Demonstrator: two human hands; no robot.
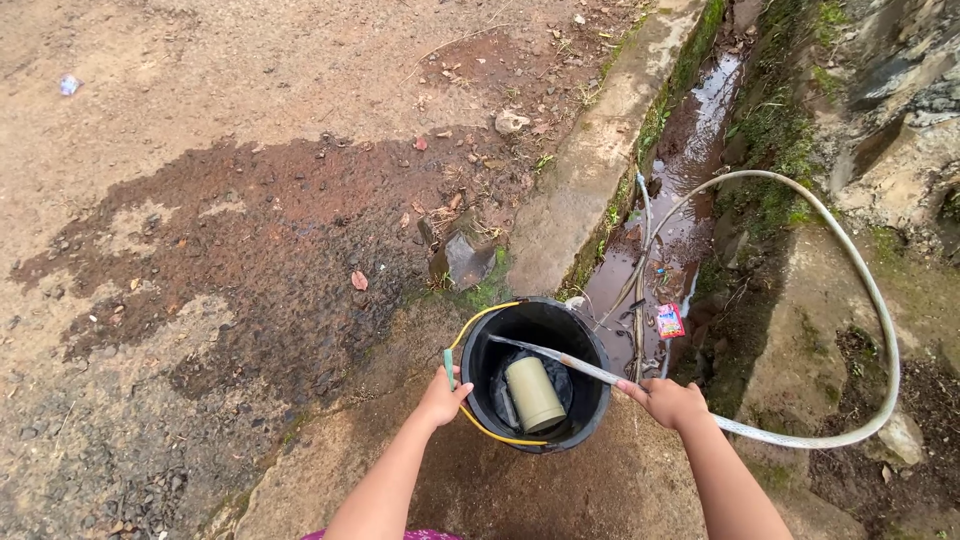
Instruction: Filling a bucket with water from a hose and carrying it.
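Right hand is closed around the hose close to its free end. From that hand the hose's short end section runs up and to the left, crossing the near-right part of the bucket rim, and the tip sits over the bucket mouth, left of the hand and slightly farther away. The rest of the hose leaves the hand to the right, loops out wide past the drain and curves back toward it. Long axis of the held section: diagonal, from the right hand toward the bucket's far-left rim. Left hand is closed on the bucket's yellow wire handle, at a green grip, on the bucket's left side; the handle lies tipped down along the rim rather than raised. The bucket thus stands between the two hands, just right of the left hand and just left of the right hand, both about equally near. Inside it, a pale green cylinder lies tilted on a dark cloth-like lining; whether water is flowing cannot be told. The bucket stands on damp ground beside a concrete kerb, the drain beyond.
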